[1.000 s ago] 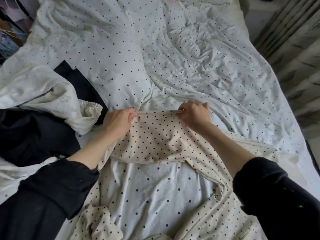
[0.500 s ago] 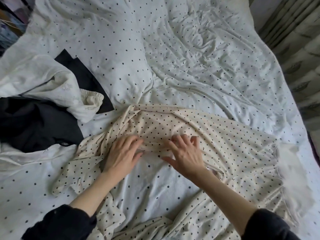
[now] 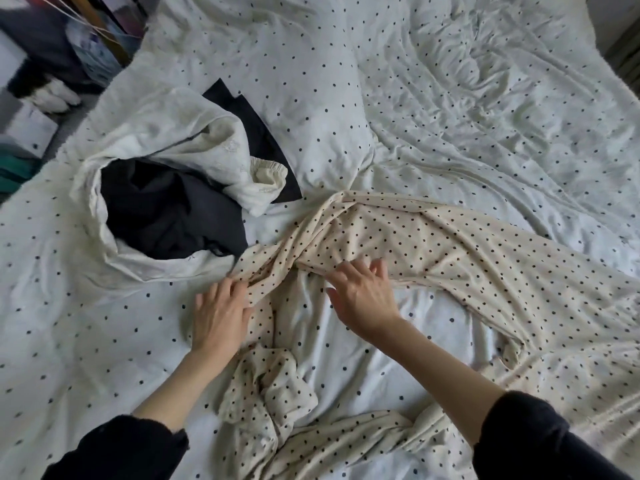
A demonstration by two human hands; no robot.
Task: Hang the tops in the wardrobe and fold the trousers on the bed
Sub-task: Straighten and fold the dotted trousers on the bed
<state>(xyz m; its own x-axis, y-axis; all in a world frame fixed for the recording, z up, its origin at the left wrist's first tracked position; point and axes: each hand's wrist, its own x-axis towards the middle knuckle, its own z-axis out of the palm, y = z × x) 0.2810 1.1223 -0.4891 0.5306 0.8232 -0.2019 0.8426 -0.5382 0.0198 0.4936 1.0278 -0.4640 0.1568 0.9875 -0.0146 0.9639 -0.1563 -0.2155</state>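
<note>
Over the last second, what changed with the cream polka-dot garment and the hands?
Both hands let go of the cream polka-dot garment edge they pinched. Now the left hand and right hand press flat on it, smoothing. The white-and-black clothes pile stayed put.

Soft, even daylight – no glare, faint shadows in the bed (image 3: 450,98) folds; wide-angle bending at edges, top-left corner blurry.

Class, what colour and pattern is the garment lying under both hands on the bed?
Cream with small black polka dots: the garment, seen in the head view.
</note>
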